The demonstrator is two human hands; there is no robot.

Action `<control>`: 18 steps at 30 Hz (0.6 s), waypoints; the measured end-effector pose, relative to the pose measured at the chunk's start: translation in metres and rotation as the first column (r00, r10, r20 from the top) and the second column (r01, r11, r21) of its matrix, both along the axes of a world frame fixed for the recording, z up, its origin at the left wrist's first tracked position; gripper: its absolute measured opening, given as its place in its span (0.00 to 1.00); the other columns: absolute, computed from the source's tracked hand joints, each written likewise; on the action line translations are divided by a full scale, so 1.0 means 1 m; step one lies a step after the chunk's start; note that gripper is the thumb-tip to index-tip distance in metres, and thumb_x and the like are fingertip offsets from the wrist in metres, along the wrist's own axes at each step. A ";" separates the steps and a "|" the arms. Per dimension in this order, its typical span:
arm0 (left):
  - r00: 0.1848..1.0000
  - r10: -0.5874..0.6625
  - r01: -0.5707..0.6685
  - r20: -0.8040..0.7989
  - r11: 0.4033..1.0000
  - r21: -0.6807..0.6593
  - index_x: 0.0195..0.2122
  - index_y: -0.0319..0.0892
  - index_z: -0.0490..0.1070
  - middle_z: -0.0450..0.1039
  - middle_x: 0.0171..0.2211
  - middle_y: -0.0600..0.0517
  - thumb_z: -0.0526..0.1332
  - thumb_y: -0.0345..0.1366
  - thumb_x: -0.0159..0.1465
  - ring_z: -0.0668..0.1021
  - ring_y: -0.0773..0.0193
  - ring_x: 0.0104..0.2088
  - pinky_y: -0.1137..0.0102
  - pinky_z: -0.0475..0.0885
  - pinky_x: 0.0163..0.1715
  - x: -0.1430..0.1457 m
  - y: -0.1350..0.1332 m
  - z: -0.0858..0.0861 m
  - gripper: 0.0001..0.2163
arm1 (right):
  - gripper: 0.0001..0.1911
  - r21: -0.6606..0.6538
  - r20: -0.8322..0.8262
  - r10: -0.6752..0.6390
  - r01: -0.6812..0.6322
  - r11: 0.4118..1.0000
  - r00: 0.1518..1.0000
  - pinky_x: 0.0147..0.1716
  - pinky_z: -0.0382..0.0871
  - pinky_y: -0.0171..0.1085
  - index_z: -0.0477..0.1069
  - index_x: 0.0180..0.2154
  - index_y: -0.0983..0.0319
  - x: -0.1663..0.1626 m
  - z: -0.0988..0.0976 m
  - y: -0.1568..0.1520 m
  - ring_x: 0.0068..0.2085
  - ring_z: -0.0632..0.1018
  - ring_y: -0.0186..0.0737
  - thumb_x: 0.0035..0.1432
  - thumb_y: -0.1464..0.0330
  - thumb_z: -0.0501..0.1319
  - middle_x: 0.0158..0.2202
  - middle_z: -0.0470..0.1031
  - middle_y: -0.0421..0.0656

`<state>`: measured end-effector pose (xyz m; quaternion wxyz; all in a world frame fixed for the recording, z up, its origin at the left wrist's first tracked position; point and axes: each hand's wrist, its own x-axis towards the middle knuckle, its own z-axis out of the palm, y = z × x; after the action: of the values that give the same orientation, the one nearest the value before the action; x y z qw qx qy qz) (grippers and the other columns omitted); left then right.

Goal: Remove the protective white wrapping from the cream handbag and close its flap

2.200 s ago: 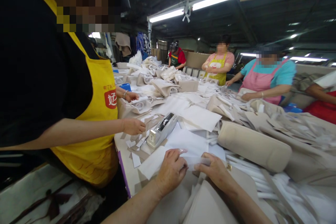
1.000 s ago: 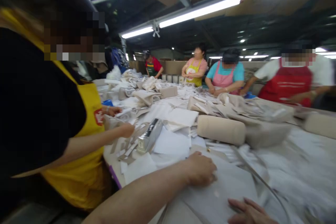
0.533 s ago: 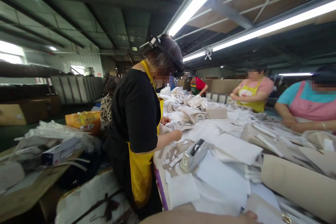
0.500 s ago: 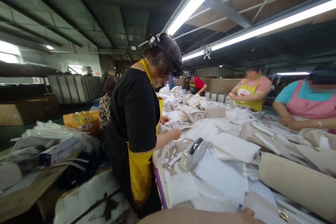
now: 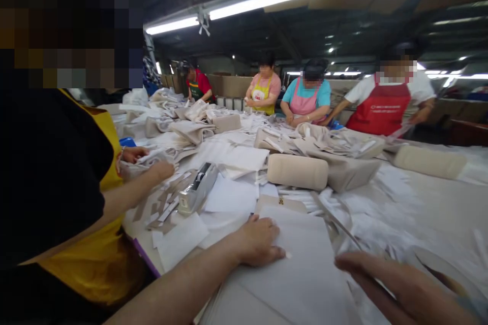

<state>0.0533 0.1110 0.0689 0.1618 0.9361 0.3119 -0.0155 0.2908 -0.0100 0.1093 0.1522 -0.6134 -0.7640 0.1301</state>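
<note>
My left hand lies on a large white sheet, its fingers slightly bent and its thumb pointing right. Just past the thumb is a small pale spot on the sheet. Under the sheet's far edge a beige panel with a gold metal fitting shows. My right hand is blurred at the lower right, beside the sheet; its grip is unclear. A thin grey-beige strip runs up to its fingers, and I cannot tell whether they hold it.
A tape dispenser stands left of the sheet among paper scraps. Beyond lie a beige padded block and heaps of beige pieces. A co-worker in a yellow apron works close on my left; several others stand across the table.
My view has swung right and down. Both my hands now show over the white sheet; before, only part of an arm showed at the bottom edge. The near co-worker has shifted to the left edge.
</note>
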 end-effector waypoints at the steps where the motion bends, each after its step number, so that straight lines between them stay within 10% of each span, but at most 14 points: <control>1: 1.000 0.002 -0.002 0.003 1.000 0.006 0.50 0.39 0.64 0.65 0.51 0.41 0.47 0.55 0.60 0.67 0.53 0.52 0.55 0.55 0.55 0.000 0.000 0.000 0.27 | 0.16 -0.001 0.030 -0.044 0.044 0.999 0.999 0.41 0.69 0.36 0.70 0.44 0.50 -0.010 0.010 0.016 0.42 0.76 0.43 0.58 0.58 0.50 0.44 0.76 0.39; 7: 0.994 0.108 -0.107 -0.019 0.993 0.051 0.48 0.38 0.66 0.67 0.48 0.41 0.48 0.55 0.60 0.67 0.52 0.52 0.55 0.54 0.55 0.002 -0.006 0.000 0.26 | 0.15 -0.132 0.299 -0.042 0.085 0.988 0.953 0.38 0.65 0.40 0.71 0.37 0.61 -0.057 -0.020 0.095 0.40 0.77 0.46 0.59 0.70 0.46 0.37 0.77 0.49; 18: 0.991 0.080 -0.077 -0.109 0.996 0.034 0.47 0.36 0.68 0.69 0.47 0.39 0.49 0.53 0.59 0.68 0.50 0.51 0.54 0.57 0.53 0.002 -0.003 0.010 0.26 | 0.15 -0.153 0.350 0.020 0.035 0.988 0.937 0.36 0.63 0.41 0.69 0.36 0.63 -0.054 -0.071 0.099 0.38 0.76 0.48 0.60 0.71 0.44 0.36 0.76 0.51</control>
<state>0.0549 0.1077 0.0788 0.1307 0.9232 0.3571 -0.0561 0.2368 0.0893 0.0385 -0.0343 -0.6397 -0.7639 0.0778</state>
